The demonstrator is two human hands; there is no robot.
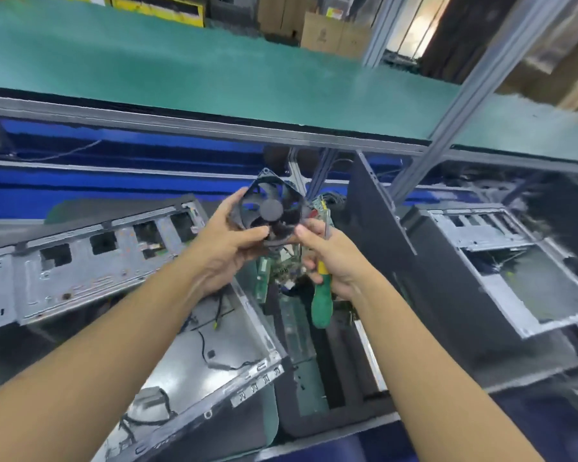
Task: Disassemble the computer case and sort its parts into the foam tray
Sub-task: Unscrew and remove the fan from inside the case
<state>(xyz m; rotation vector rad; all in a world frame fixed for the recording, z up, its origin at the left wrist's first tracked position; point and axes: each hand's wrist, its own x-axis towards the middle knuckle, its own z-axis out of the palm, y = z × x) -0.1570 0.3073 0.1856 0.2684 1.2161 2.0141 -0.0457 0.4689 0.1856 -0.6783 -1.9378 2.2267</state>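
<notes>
Black plastic square case fan (271, 211) is held up clear of the opened grey metal computer case (114, 261), probably for checking before sorting: your left grip (227, 248) clasps its frame, and your right grip (327, 258) pinches its lower edge while clenching the green-and-yellow-handled screwdriver (321, 301), parked for reuse

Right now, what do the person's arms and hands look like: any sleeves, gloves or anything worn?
The left hand and right hand are bare, with no gloves. The left forearm and right forearm are bare too; no sleeve edge comes into view. No watch, bracelet or wristband sits at either wrist, and no ring shows.
</notes>
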